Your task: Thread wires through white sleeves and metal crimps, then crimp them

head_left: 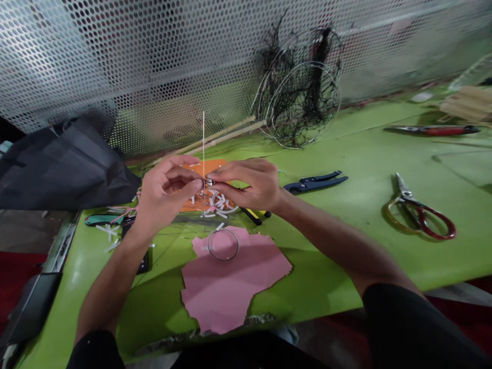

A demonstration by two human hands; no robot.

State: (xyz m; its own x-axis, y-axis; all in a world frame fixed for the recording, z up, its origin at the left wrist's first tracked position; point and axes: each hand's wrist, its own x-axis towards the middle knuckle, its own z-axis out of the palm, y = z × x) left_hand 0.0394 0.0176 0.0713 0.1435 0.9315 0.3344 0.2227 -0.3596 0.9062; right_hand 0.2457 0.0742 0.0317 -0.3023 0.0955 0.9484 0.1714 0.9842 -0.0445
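Beside the right hand (249,184), blue-handled pliers (319,182)

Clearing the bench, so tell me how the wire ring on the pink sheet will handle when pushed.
The thin wire ring lies flat on the pink sheet, so a push would probably slide it rather than tip it. It looks light for its size. Its slender wire may flex if squeezed, and on edge it would likely roll.

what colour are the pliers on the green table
The pliers are dark blue, shown best in the head view.
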